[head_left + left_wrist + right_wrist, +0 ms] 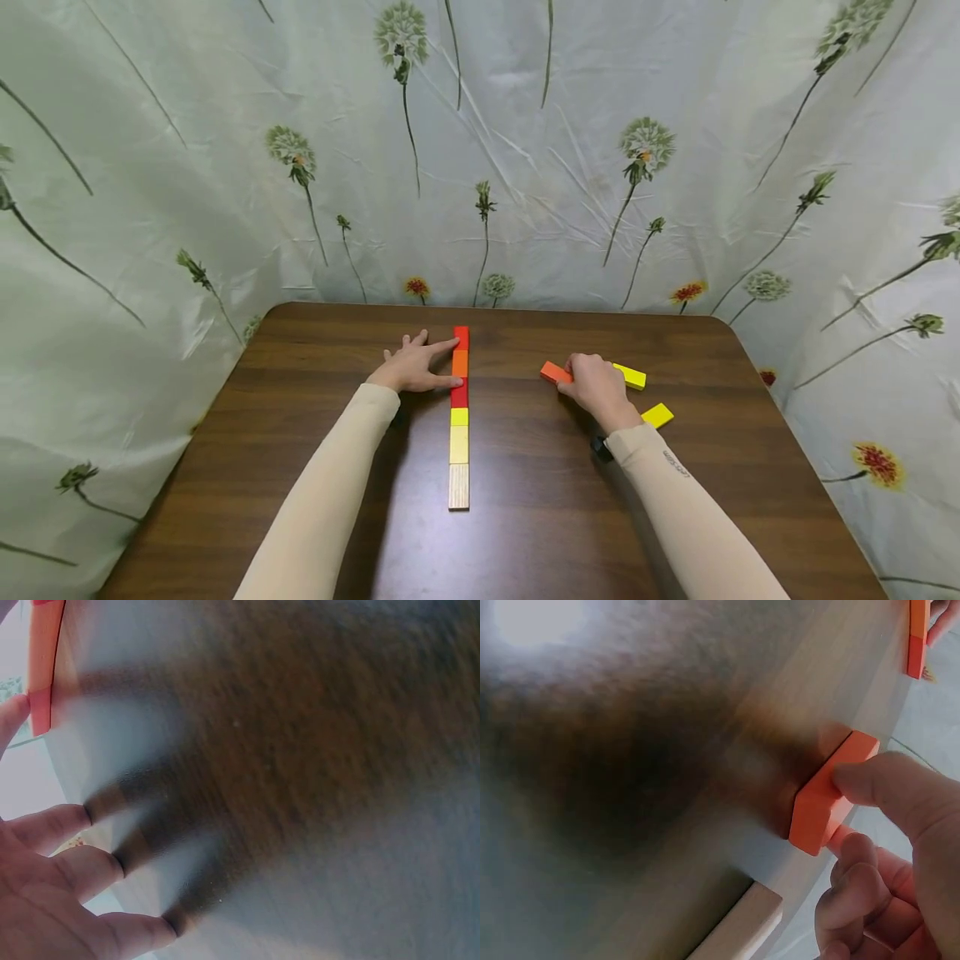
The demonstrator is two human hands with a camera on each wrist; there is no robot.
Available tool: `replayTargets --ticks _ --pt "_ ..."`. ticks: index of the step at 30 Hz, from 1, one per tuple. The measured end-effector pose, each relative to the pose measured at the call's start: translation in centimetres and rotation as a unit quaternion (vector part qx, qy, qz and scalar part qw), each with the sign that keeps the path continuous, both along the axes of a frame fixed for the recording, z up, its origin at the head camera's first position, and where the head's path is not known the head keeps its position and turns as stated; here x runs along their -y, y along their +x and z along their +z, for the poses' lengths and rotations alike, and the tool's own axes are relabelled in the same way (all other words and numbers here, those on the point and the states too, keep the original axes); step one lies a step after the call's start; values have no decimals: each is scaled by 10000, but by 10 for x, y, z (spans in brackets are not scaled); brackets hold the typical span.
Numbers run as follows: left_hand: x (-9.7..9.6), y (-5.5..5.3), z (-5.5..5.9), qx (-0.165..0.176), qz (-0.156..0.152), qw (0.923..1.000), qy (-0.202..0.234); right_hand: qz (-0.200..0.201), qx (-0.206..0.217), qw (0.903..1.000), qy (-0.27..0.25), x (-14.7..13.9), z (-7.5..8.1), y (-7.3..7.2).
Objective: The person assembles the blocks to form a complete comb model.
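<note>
A straight row of flat blocks lies on the brown table. From the far end it holds a bright red block (pixel 461 333), an orange block (pixel 460 363), a dark red block (pixel 460 393), a small yellow block (pixel 459 417), a pale yellow block (pixel 459 444) and a striped wood-toned block (pixel 459 487). With its fingers spread, my left hand (pixel 411 367) reaches in from the left, index fingertip at the bright red block and thumb at the dark red one. To the right of the row, my right hand (pixel 598 387) pinches a loose orange block (pixel 832 791) between thumb and index finger, low over the table.
Beyond the right hand lies a yellow block (pixel 632 377), and another yellow block (pixel 657 415) sits nearer, beside the wrist. The table's far edge (pixel 510 312) meets a flower-printed curtain (pixel 525 208). Bare wood (pixel 517 467) stretches right of the row's near end.
</note>
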State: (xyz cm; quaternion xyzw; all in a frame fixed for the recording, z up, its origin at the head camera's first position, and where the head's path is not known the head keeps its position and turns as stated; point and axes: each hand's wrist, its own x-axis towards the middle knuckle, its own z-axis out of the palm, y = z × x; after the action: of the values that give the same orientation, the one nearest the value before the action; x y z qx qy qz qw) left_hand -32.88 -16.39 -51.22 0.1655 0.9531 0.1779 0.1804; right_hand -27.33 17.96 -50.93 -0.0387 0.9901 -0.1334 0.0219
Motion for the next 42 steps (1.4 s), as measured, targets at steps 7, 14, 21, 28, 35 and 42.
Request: replayTargets --ticks 7,14,21,28,35,42 --pt "-3 8 1 -49 54 10000 -5 114 -137 9998 -7 1 -2 -6" --pt "-4 15 3 -41 135 9999 -68 157 -106 9998 -111 11 2 -14" --pt "-5 13 1 -73 111 9999 -97 82 -44 10000 -35 29 5 -30" --pt "-5 14 0 -48 185 9998 -13 141 -48 9999 8 40 7 -42" --pt "-6 14 0 -38 183 9998 -4 140 -151 9998 39 52 5 -50" --pt "-3 12 -1 -43 173 9998 -74 170 -216 9996 66 65 5 -56"
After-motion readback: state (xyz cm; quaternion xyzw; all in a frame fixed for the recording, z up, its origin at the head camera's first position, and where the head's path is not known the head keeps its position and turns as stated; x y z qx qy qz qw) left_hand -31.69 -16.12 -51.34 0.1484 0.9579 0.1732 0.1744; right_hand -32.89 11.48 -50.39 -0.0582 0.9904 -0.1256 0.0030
